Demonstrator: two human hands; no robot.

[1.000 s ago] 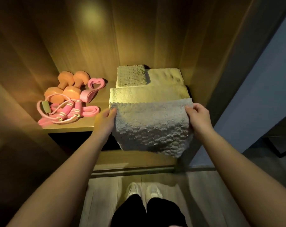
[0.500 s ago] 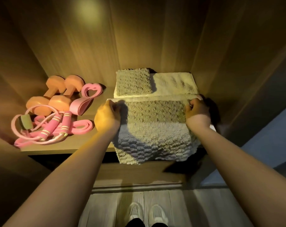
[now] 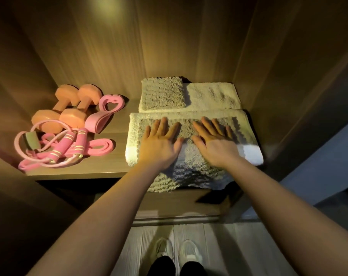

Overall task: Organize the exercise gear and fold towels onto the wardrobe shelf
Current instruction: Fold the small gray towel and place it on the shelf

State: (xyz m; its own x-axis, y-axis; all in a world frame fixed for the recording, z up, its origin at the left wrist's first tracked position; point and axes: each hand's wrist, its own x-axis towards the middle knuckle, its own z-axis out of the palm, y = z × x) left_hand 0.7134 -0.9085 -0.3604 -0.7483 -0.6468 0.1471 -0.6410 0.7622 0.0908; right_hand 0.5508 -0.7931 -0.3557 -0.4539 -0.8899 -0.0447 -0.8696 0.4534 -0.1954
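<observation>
We've got the wooden wardrobe shelf [image 3: 117, 126] split in two: exercise gear on the left, towels on the right. The nubbly grey towel [image 3: 189, 174] lies on a folded cream towel [image 3: 247, 120] at the front, and its near end droops over the shelf's front edge. The cream towel's right end sits just beside the wardrobe's right wall [image 3: 288, 80], so there's hardly any room there. A bare strip of shelf runs between the towels and the pink jump rope [image 3: 67, 145].

Both grips are wide open. The left grip [image 3: 161, 145] and right grip [image 3: 215, 145] lie flat side by side, fingers straight and spread, pressing the grey towel and holding nothing.

Two orange dumbbells [image 3: 69, 108] and a pink looped band [image 3: 109, 104] sit back left.
</observation>
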